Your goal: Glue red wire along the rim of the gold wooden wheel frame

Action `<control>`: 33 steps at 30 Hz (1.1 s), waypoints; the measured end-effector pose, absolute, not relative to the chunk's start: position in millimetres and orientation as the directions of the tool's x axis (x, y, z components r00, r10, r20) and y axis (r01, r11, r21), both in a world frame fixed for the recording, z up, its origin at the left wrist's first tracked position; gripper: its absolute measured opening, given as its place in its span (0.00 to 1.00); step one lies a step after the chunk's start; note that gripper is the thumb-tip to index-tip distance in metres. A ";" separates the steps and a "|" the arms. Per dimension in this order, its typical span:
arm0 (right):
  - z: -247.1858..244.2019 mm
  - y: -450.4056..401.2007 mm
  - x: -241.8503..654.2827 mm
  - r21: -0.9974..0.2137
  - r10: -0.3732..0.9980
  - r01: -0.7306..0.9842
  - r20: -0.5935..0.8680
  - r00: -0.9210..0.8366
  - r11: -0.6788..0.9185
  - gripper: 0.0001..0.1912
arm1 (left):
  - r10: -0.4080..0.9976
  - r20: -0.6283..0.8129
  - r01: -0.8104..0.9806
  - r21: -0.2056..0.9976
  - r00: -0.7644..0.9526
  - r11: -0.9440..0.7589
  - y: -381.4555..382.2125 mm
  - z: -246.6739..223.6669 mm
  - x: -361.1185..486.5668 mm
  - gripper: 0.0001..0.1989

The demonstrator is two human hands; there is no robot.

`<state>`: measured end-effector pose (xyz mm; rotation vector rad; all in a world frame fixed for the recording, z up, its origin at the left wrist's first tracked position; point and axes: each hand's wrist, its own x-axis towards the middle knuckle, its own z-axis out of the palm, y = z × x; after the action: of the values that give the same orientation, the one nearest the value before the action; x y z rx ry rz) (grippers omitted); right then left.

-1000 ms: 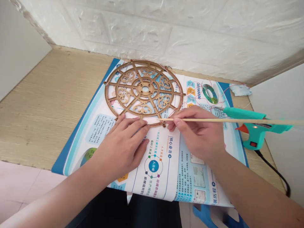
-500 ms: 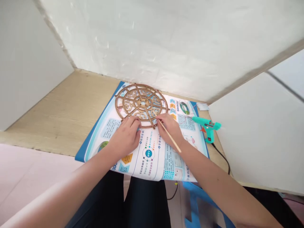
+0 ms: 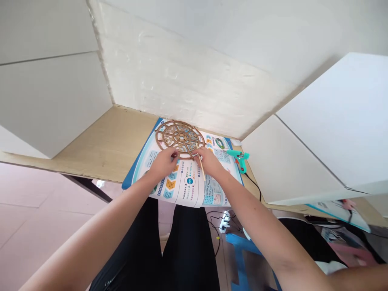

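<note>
A laser-cut wooden wheel [image 3: 180, 123] with ornate spokes lies flat on a printed blue-and-white leaflet [image 3: 189, 193]. My left hand [image 3: 164, 163] grips its lower rim with the fingertips. Just to the right, my right hand [image 3: 208, 161] pinches a thin bamboo stick [image 3: 201, 168] whose tip is at the rim. The stick's lower end points toward me. Thin copper wires trail around the wheel, too fine to follow at this distance.
A teal hot glue gun [image 3: 240, 158] lies right of the leaflet on the wooden desk [image 3: 100, 145], its black cable dropping over the edge. White walls rise behind. Below the desk are my dark trousers [image 3: 188, 250], a power strip [image 3: 224, 221] and a blue stool [image 3: 239, 250].
The view has pulled back and tilted, so everything looks smaller. The stick has swung from pointing right to pointing down toward me. My hands have moved closer together.
</note>
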<state>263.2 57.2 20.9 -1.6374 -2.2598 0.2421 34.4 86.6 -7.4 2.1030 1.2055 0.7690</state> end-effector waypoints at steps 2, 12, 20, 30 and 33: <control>21.4 61.7 260.0 -0.307 0.958 0.908 0.125 -0.260 0.286 0.16 | 0.885 0.183 0.549 0.725 0.428 -0.416 86.1 -7.7 33.5 0.16; 29.4 70.3 256.8 -0.216 0.945 0.925 -0.022 -0.326 0.314 0.16 | 0.884 0.184 0.592 0.682 0.429 -0.430 85.0 -5.0 35.3 0.16; -0.3 76.3 272.9 -0.367 0.932 0.858 0.165 -0.321 0.361 0.10 | 0.817 0.144 0.659 0.521 0.559 -0.543 98.1 8.7 48.6 0.12; -8.3 81.4 282.8 -0.547 0.927 0.749 0.248 -0.283 0.375 0.07 | 0.493 -0.059 0.452 0.505 0.868 -0.736 162.8 16.9 61.3 0.10; -7.4 80.8 286.0 -0.580 0.937 0.736 0.242 -0.253 0.349 0.05 | 0.478 -0.059 0.432 0.535 0.876 -0.726 170.1 11.6 60.5 0.11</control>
<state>286.0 80.8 -7.4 -1.4521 -2.0659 0.4760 60.5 170.1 11.6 2.4915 0.6578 0.1117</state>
